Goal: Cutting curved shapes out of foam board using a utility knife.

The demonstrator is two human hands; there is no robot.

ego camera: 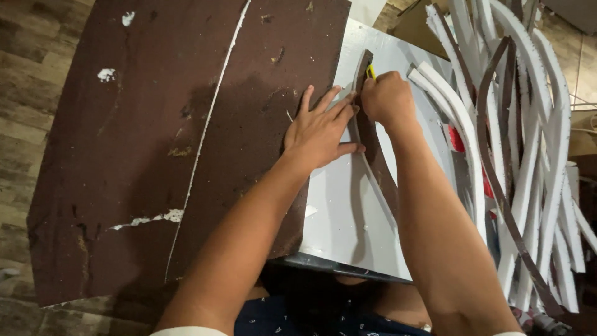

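Observation:
My left hand (320, 129) lies flat with spread fingers on the right edge of a large dark brown foam sheet (155, 143), pressing it down. My right hand (388, 98) is closed on a yellow-handled cutter (370, 71), its tip at the brown edge just beyond my left fingertips. A narrow curved brown strip (373, 149) runs from the cutter back toward me, apart from the sheet. Under both is a white board (339, 211).
A heap of long curved white and brown foam strips (522, 143) fills the right side. Something red (457, 140) shows beneath them. Wooden floor (25, 74) lies at the left. A white cut line (208, 124) crosses the brown sheet lengthwise.

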